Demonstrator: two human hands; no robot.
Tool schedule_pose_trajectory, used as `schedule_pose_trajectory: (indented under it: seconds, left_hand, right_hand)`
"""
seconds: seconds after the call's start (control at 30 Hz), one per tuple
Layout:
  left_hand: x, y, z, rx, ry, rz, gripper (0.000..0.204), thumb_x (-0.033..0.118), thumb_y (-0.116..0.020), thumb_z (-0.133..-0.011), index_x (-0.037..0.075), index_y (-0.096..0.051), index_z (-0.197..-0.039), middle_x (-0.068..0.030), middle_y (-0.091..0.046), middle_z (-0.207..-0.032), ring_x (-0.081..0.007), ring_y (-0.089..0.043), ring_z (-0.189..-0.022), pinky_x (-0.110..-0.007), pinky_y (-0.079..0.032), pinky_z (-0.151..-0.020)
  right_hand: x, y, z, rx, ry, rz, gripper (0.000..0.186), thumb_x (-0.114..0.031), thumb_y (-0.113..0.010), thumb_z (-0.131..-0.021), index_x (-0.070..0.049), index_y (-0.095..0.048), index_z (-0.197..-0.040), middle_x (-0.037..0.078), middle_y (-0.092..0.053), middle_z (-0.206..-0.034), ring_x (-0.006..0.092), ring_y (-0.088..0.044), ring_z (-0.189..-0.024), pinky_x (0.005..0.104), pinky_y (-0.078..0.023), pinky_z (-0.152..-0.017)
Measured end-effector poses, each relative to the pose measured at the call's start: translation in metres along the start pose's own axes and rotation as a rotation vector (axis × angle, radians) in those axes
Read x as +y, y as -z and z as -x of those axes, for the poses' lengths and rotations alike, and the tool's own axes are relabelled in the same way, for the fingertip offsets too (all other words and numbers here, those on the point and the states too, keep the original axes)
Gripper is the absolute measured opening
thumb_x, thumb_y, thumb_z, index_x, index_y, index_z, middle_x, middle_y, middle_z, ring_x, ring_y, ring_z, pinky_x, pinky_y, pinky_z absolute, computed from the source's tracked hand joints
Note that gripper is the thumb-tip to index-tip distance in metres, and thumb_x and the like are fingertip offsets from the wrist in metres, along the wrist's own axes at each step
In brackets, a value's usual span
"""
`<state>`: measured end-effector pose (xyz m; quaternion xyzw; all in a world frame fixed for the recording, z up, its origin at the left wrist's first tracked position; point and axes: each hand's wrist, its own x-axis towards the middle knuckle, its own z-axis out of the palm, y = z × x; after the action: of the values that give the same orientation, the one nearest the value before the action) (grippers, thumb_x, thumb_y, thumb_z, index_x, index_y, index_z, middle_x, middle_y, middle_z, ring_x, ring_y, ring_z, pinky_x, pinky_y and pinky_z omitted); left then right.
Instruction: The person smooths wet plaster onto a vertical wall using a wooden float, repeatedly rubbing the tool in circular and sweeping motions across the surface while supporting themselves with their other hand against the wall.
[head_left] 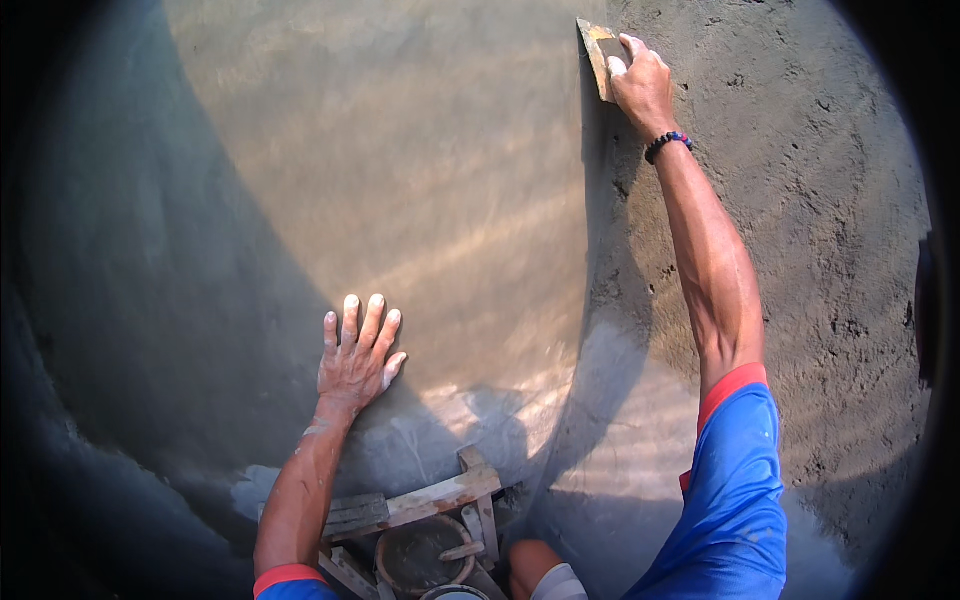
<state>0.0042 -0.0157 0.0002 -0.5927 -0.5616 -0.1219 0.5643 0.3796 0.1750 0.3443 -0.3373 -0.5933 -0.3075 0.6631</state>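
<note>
My left hand [353, 357] is open, palm down on the smooth grey plastered surface [430, 180], fingers spread and dusted with pale plaster. At the upper right, my right hand [640, 85] grips a flat trowel [592, 45] with a stained, yellowish-grey blade. The trowel is held upright where the smooth plaster borders a rougher, pitted plaster surface [790, 230]. A dark curved band of shadow runs down from the trowel along that border.
At the bottom centre, below my left hand, stands a wooden frame [440, 500] of rough planks. A round bucket [405, 548] with grey material and a second rim below it sit within the frame. My bare knee [530, 570] shows beside them.
</note>
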Motion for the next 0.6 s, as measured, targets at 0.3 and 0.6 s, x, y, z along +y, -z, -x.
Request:
schedule_pose_trajectory:
  seconds: [0.3, 0.6]
  left_hand:
    - [-0.004, 0.004, 0.000, 0.026, 0.002, 0.027, 0.068, 0.057, -0.063, -0.086, 0.023, -0.050, -0.143, -0.0078, -0.029, -0.160, -0.0395, -0.020, -0.149, -0.059, -0.006, -0.121]
    - [0.000, 0.003, 0.000, 0.012, 0.014, 0.029, 0.069, 0.056, -0.063, -0.086, 0.023, -0.049, -0.144, -0.0078, -0.030, -0.160, -0.0393, -0.022, -0.148, -0.060, -0.007, -0.121]
  right_hand:
    - [-0.011, 0.005, 0.160, -0.010, -0.135, -0.136, 0.042, -0.012, -0.068, -0.088, -0.005, -0.061, -0.128, 0.021, -0.066, -0.113, 0.0384, -0.064, -0.104, 0.0444, -0.051, -0.091]
    - [-0.006, 0.056, 0.318, -0.254, -0.272, -0.224, 0.045, -0.008, -0.070, -0.085, -0.002, -0.060, -0.129, 0.021, -0.065, -0.116, 0.0375, -0.064, -0.107, 0.0420, -0.051, -0.093]
